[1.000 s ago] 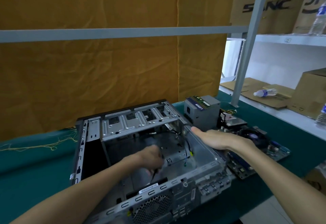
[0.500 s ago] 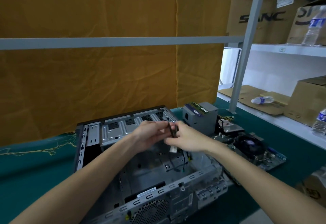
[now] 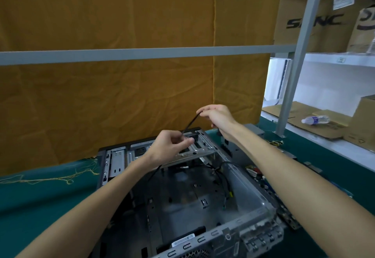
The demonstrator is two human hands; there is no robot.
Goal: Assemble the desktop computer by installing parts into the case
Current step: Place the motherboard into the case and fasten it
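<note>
An open grey metal computer case (image 3: 251,203) lies on its side on the green table, with a drive cage at its far end and loose wires along its right wall. A thin black cable (image 3: 189,124) is stretched above the case between both hands. My left hand (image 3: 170,148) pinches the lower part of it, over the drive cage. My right hand (image 3: 218,116) holds the upper end, higher and further back. The cable runs down past my left wrist into the case.
A motherboard (image 3: 288,215) lies on the green table (image 3: 40,201) right of the case, partly hidden by my right arm. An orange cloth hangs behind. A grey post (image 3: 292,87) stands at right, with cardboard boxes and a water bottle (image 3: 315,119) on shelves.
Both hands have lifted out of the case and moved apart, pulling the black cable taut above the drive cage. The right hand rose highest. The view tilted up.
</note>
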